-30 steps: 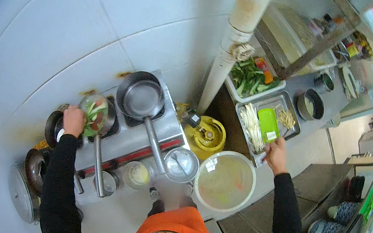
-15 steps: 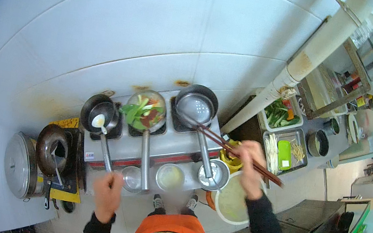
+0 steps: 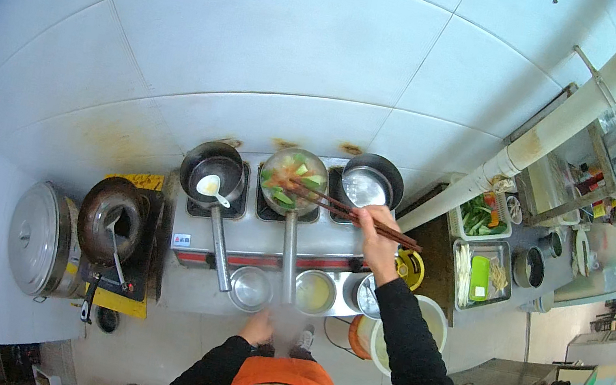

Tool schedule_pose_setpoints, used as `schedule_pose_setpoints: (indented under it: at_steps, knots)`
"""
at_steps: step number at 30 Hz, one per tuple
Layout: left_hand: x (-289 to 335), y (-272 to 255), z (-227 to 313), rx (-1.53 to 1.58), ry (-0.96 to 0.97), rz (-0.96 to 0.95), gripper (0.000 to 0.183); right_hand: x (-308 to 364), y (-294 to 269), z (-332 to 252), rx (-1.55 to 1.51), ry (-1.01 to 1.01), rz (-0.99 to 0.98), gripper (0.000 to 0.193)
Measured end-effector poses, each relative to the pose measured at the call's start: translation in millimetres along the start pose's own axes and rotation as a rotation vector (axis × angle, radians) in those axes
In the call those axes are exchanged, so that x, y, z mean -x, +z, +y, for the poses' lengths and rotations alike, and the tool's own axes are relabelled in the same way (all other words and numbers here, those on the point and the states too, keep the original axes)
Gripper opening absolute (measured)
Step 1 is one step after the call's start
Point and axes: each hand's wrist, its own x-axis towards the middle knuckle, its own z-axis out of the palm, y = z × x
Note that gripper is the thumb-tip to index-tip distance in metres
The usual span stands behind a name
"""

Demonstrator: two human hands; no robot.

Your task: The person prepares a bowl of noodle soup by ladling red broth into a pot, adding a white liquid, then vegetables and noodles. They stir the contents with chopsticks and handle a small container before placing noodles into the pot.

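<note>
My right hand (image 3: 377, 242) is closed round long brown chopsticks (image 3: 338, 208). Their tips are down in the middle pan (image 3: 322, 166), among green leaves and reddish food. The long metal handle (image 3: 289, 247) of that pan points toward me. My left hand (image 3: 259, 327) is low in front of the stove, close to the handle's near end; a pale blur lies beside it and its fingers are hard to make out. In the dark left pan (image 3: 203, 157) lies a white spoon (image 3: 211, 187). A dark right pan (image 3: 387, 173) holds clear liquid, with my right hand just below it.
Metal bowls (image 3: 251, 288) line the stove's front ledge. To the left stand a wok (image 3: 99, 215) with a ladle and a large lidded pot (image 3: 29, 238). Vegetable trays (image 3: 508, 298) are at right, behind a slanting pipe (image 3: 534, 146). A white bucket (image 3: 440, 319) sits below.
My view has shifted. The chopsticks have moved from the right pan into the middle pan, where the greens now sit lower. My left hand has come right, away from the left pan's handle.
</note>
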Motion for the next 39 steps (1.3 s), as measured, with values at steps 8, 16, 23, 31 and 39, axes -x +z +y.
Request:
schedule_pose_setpoints:
  at_steps: [8,16,23,31,39]
  knots:
    - [10,5,-7,0.2,-0.29,0.129,0.042,-13,-13,-3,0.125,-0.159,-0.071,0.016]
    - [-110,-5,-16,-0.069,0.495,0.407,0.032,-38,-59,-32,0.132,-0.178,0.004,0.019]
    - [-135,-8,-21,0.597,-0.054,-0.031,0.058,-53,-67,-63,0.135,-0.13,-0.023,0.021]
    - [-135,1,-30,0.937,-0.171,-0.062,0.04,-66,-59,-72,0.242,-0.228,-0.101,0.027]
    - [-159,32,-97,0.565,0.182,0.105,0.022,-73,-49,-75,0.284,-0.197,-0.107,0.028]
